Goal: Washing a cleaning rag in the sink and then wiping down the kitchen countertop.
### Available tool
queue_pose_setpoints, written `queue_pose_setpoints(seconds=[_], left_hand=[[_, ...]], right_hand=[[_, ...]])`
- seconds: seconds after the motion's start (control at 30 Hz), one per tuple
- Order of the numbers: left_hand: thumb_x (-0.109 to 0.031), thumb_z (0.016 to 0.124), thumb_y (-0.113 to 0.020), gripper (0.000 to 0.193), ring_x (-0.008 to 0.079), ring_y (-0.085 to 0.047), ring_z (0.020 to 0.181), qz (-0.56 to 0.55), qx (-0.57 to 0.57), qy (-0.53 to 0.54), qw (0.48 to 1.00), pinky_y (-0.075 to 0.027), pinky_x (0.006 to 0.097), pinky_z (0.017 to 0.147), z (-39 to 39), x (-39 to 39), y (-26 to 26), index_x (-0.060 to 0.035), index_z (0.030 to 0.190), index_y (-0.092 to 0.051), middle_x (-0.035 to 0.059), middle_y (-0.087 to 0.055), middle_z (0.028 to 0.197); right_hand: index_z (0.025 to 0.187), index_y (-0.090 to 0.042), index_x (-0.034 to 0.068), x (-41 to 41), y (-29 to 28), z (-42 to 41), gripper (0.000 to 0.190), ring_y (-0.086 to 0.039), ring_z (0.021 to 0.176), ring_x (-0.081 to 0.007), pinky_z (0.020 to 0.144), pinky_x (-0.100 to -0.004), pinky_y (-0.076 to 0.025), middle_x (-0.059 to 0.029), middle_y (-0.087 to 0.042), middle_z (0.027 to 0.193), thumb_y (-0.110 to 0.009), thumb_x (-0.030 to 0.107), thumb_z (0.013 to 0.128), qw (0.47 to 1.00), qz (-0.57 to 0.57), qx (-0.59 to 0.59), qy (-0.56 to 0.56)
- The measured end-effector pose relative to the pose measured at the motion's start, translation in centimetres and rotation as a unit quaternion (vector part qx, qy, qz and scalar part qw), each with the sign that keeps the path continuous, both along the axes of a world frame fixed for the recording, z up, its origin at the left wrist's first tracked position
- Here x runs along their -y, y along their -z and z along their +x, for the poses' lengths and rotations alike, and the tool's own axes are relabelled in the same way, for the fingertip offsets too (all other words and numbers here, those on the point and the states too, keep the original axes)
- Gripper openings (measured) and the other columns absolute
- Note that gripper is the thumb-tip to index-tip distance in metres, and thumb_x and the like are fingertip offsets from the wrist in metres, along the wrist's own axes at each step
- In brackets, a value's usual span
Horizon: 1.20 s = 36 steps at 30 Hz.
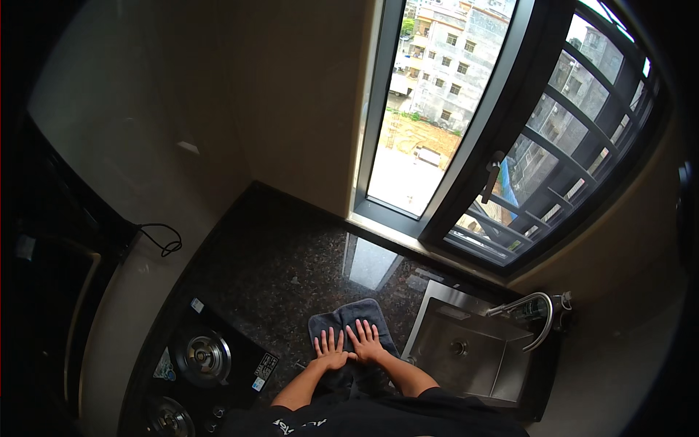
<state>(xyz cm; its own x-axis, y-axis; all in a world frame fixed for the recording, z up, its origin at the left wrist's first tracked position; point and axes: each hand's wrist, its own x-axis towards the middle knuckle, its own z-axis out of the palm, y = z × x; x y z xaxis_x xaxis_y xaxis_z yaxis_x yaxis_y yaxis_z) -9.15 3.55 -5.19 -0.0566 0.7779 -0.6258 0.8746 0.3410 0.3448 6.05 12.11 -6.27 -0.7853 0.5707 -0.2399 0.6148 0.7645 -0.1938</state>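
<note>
A dark grey cloth [377, 314] with a lighter hem lies spread on the speckled dark stone countertop [273, 273]. My left hand [330, 352] rests flat on its left half, fingers apart. Palm down on the right half is my right hand [365, 341], its fingers also spread. The two thumbs meet or nearly meet between the hands. Neither hand is curled around the cloth. The cloth's near part lies in shade between my forearms.
To the left is a black gas hob [240, 333] with round burners [203, 358]. At right, a stainless steel sink [431, 297] has a curved faucet [546, 317], with a bottle [528, 310] behind it. A window [420, 213] with a handle [491, 177] stands beyond the counter. A black cable [170, 248] hangs at left.
</note>
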Motion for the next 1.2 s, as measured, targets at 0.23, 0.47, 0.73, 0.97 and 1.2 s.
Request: queue_pose_setpoints(seconds=[0.23,0.47,0.73,0.97,1.2], left_hand=[[-0.052,0.094,-0.029,0.078,0.039,0.031,0.138,-0.008,-0.012,-0.004,1.0,0.019,0.0575,0.107,-2.1,-5.2,-1.0,-0.0191,0.151,0.014,0.0156,0.03,0.152],[-0.053,0.095,-0.027,0.075,0.0353,0.029,0.14,0.0,-0.023,-0.02,1.0,0.02,0.0557,0.108,-5.5,-11.9,-0.7,-0.0246,0.151,0.013,0.0104,0.029,0.154],[-0.058,0.094,-0.026,0.077,0.0359,0.029,0.139,0.01,-0.025,-0.043,0.999,0.019,0.0558,0.108,-7.7,-20.7,0.0,-0.0246,0.151,0.015,0.0114,0.03,0.153],[-0.056,0.094,-0.023,0.077,0.0376,0.033,0.137,-0.017,-0.017,-0.079,0.997,0.02,0.0566,0.107,-9.8,-25.9,-1.1,-0.0222,0.15,0.017,0.0127,0.033,0.152],[-0.05,0.095,-0.021,0.074,0.039,0.032,0.137,-0.026,-0.028,-0.078,0.996,0.018,0.0576,0.108,-10.8,-30.7,-2.0,-0.0207,0.149,0.02,0.0143,0.033,0.151]], right_hand=[[0.153,-0.005,0.022,-4.1,-0.4,-2.2,0.093,0.008,0.144,-0.0429,0.111,-0.0603,0.004,-0.021,0.006,0.157,-0.043,0.07,0.083,0.999,-0.024,-0.006,0.023],[0.153,-0.001,0.022,-10.3,-0.8,-6.0,0.096,0.013,0.144,-0.0416,0.111,-0.0591,0.007,-0.0202,0.011,0.157,-0.044,0.071,0.082,0.994,-0.049,0.025,0.09],[0.153,-0.002,0.022,-19.0,-1.1,-8.7,0.093,0.01,0.144,-0.0418,0.112,-0.0591,0.005,-0.0206,0.009,0.157,-0.044,0.069,0.085,0.994,-0.035,0.042,0.092],[0.153,-0.004,0.024,-24.5,-1.7,-11.3,0.091,0.006,0.146,-0.0379,0.114,-0.0561,0.001,-0.0169,0.004,0.159,-0.047,0.066,0.085,0.997,-0.009,0.037,0.07],[0.153,-0.004,0.027,-28.7,-2.0,-12.2,0.089,0.002,0.145,-0.0382,0.113,-0.0585,-0.006,-0.0168,0.002,0.158,-0.05,0.061,0.085,0.993,-0.056,-0.018,0.103]])
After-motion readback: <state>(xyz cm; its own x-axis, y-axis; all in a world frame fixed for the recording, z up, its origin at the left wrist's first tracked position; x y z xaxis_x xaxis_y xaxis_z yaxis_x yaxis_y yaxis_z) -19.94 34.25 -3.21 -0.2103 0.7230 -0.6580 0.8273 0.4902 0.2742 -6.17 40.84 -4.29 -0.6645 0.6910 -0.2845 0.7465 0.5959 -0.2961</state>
